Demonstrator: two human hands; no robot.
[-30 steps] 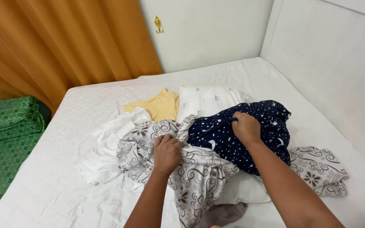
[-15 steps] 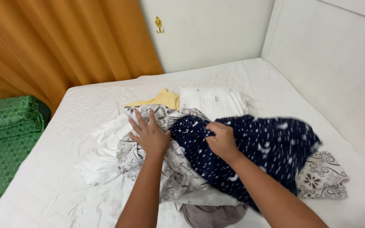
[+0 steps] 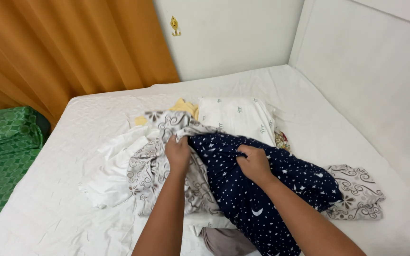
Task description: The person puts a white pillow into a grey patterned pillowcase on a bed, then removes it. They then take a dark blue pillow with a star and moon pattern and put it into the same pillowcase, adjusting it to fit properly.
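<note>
- A green patterned cushion (image 3: 3,151) sits at the far left, beside the bed and below an orange curtain (image 3: 67,47) that hangs across the left wall.
- A white textured bedsheet (image 3: 48,208) covers the mattress, which fills the corner formed by 2 pale walls; a small gold hook (image 3: 175,26) is fixed to the back wall.
- A pile of laundry lies mid-bed: a plain white cloth (image 3: 115,170) at its left edge, a yellow garment (image 3: 186,108) peeking out behind, and a folded white printed fabric (image 3: 236,118) toward the back.
- The left hand (image 3: 178,154) reaches forward, forearm extended from the bottom of the frame, fingers closed on the edge where a grey swirl-patterned cloth (image 3: 150,161) meets the navy fabric.
- The navy star-and-moon garment (image 3: 262,189) lies on top of the pile, draped from centre toward the right, partly under the right forearm.
- The right hand (image 3: 255,163) rests knuckles-up on the navy garment, fingers curled and pinching a fold of it.
- Another piece of the grey swirl pattern (image 3: 357,192) spreads flat at the far right.
</note>
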